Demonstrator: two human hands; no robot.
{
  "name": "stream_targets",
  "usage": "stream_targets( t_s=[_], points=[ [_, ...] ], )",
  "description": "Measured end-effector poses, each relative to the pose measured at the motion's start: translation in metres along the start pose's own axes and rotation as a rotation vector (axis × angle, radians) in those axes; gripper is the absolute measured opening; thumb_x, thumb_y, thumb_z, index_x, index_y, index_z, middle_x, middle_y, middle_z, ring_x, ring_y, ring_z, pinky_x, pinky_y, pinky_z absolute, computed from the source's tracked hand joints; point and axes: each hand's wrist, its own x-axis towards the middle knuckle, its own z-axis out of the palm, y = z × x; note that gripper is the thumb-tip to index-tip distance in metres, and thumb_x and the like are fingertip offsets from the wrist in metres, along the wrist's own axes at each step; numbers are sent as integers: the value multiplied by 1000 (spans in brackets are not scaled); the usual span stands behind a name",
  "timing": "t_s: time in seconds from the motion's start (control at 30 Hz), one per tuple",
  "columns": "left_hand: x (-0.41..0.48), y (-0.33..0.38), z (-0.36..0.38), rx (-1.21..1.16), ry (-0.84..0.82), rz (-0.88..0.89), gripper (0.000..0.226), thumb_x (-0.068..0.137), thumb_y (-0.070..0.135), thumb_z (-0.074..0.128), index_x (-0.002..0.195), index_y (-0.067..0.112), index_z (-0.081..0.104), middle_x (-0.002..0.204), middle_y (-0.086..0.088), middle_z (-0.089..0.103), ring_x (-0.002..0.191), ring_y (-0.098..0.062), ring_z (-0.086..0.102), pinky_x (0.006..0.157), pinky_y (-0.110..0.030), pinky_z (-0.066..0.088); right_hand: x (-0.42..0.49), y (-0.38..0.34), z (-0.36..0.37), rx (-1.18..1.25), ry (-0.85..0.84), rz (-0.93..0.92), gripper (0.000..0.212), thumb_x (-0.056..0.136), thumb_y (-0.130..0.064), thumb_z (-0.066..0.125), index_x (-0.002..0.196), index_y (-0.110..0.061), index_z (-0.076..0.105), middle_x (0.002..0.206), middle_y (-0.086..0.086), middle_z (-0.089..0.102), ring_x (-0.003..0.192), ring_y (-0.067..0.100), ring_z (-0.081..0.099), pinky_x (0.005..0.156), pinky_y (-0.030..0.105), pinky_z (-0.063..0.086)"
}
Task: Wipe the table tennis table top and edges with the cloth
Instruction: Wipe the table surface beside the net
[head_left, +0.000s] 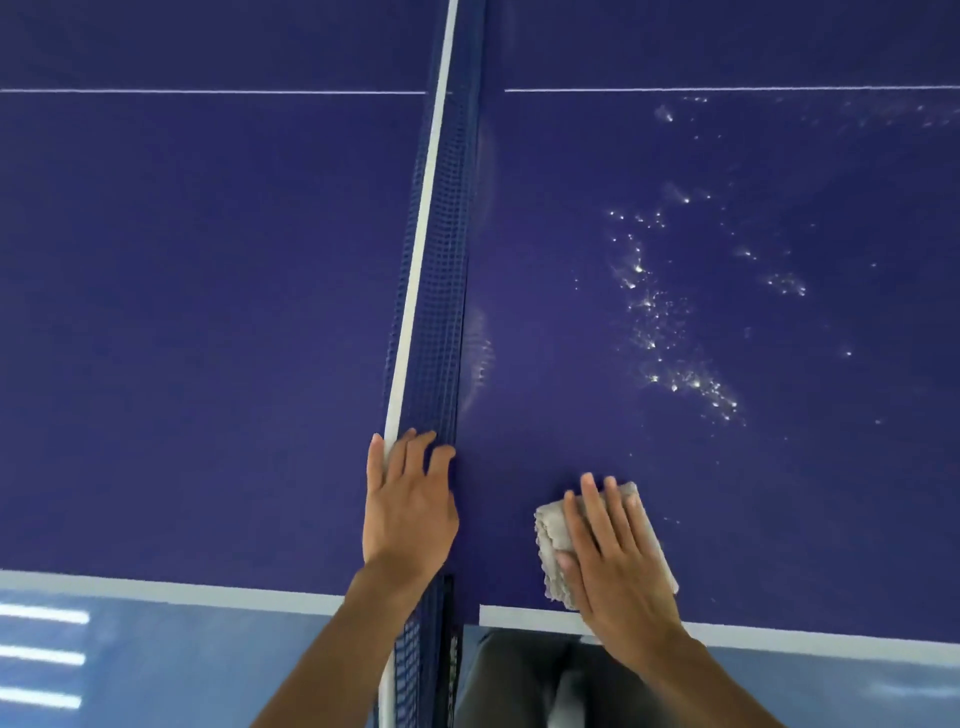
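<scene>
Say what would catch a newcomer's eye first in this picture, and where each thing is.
The net runs up the middle of the dark blue table, with the left hand resting on its near end. To the right of the net, glinting wet specks are scattered across the table top. Near the front edge, the right hand presses flat on a pale folded cloth.

Left hand (410, 499) forward, fingers (411, 449) bent, grip unclear; right hand (618, 551) flat, palm down, fingers straight.
</scene>
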Motion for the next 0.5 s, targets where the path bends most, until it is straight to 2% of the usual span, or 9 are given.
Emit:
stream_targets(
  t_s=[0.07,0.13,0.23,0.33,0.4,0.5],
  points=[
    [-1,-11,6,-76,77,-37,42,88,17,70,129,24,65,140,0,58,140,-23,48,125,-62,15,-9,-8,5,-15,3,-161,60,108,-40,35,155,-3,39,163,20,38,144,45,46,126,56,18],
    [3,-19,11,-122,159,-88,33,88,14,70,119,26,67,129,5,61,127,-19,56,123,-64,19,-5,-10,4,-30,-14,-280,61,108,-41,35,157,-6,35,164,16,38,146,42,45,129,54,10],
    [12,-24,17,-179,242,-150,19,93,16,64,109,26,64,120,9,60,114,-16,58,123,-63,22,29,-13,-4,-25,-45,-468,61,111,-43,32,161,-9,32,171,14,24,153,39,33,126,55,15],
    [16,-22,24,-201,279,-189,13,99,18,57,108,27,59,119,9,56,114,-16,56,122,-60,27,92,-15,-13,-17,-52,-607,60,113,-42,27,164,-10,28,173,12,15,157,36,25,126,54,15],
    [18,-19,28,-203,297,-206,11,100,20,54,109,27,56,119,8,54,114,-16,55,122,-58,28,151,-11,-19,-1,14,-491,60,113,-39,20,163,-7,27,172,13,13,159,36,18,129,53,11],
    [19,-14,36,-193,319,-219,9,104,27,50,112,26,53,121,5,54,116,-19,55,123,-55,28,232,-2,-32,68,48,-118,59,113,-32,25,161,3,25,171,26,6,159,42,11,130,53,11]
  ],
)
